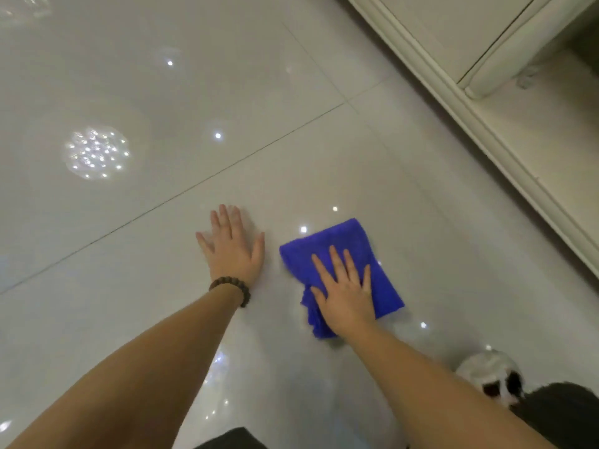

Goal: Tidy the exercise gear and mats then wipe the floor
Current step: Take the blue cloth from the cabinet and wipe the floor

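A glossy tiled floor is bordered by cream cabinetry. The left hand is spread flat, empty (beaded bracelet worn); the right hand is pressed open-palmed on a blue cloth.

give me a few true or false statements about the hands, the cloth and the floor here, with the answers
1. The right hand presses flat on a blue cloth. True.
2. The left hand also holds a cloth. False: it lies bare and flat on the tiled floor.
3. The left wrist wears a beaded bracelet. True.
4. The cloth touches the cream cabinet base. False: bare tile lies between them.
5. The two hands overlap. False: they rest apart, side by side.
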